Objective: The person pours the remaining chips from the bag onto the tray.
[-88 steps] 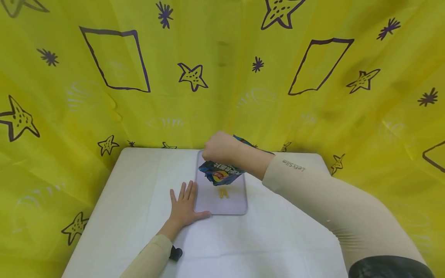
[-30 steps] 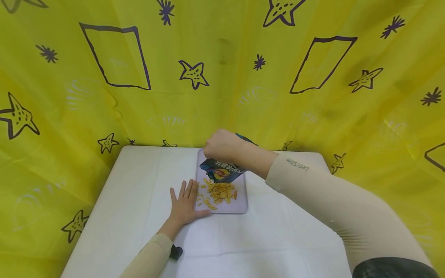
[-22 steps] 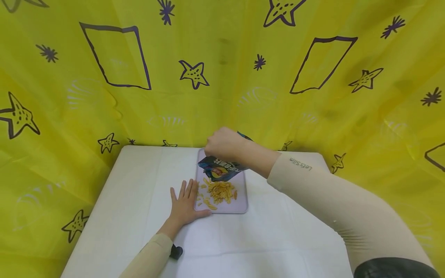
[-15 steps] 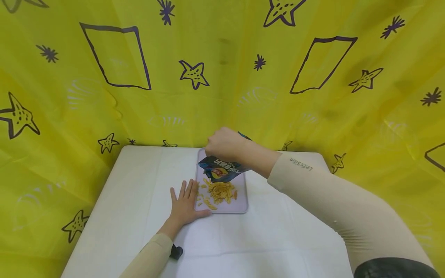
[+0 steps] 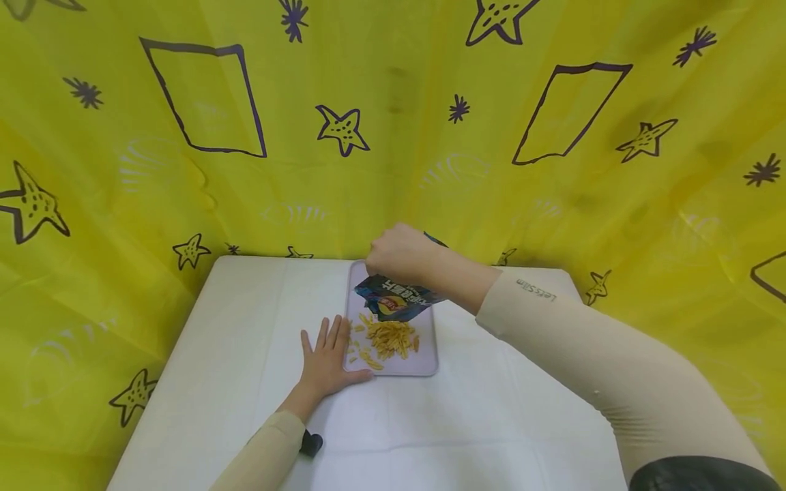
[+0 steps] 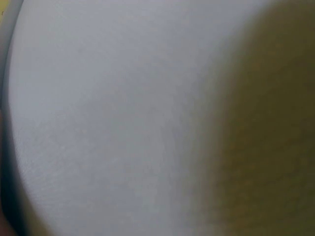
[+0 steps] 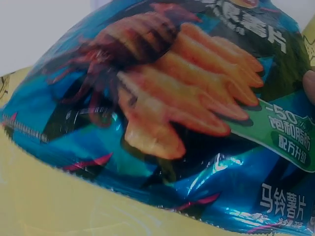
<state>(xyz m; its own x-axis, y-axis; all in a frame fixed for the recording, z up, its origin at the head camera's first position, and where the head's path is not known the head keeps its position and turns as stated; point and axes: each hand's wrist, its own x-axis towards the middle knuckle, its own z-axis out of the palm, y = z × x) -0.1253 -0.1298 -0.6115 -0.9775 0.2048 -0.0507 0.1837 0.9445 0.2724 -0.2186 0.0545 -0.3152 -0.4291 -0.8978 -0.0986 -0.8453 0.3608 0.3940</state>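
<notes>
In the head view my right hand [image 5: 399, 254] grips a blue chip bag [image 5: 396, 300], tilted with its torn end down over the tray. In the right wrist view the bag's printed front [image 7: 162, 98] fills most of the picture, with a fingertip [image 7: 309, 84] at its right side. A heap of yellow potato chips [image 5: 391, 339] lies on the pale purple tray [image 5: 425, 358], with smaller pieces scattered to its left. My left hand [image 5: 325, 368] rests palm down at the tray's near left corner, fingers straight and spread, thumb along the near edge.
A white-covered table [image 5: 491, 409] carries the tray near its far edge. Behind it hangs a yellow curtain [image 5: 393, 170] with star drawings. A dark heart-shaped piece [image 5: 312, 445] shows beside my left wrist. The left wrist view shows mostly blurred white tablecloth [image 6: 118, 108].
Only a few chips showed on the tray at first; now a heap lies there. My right hand with the bag has shifted slightly right. My left hand has stayed put.
</notes>
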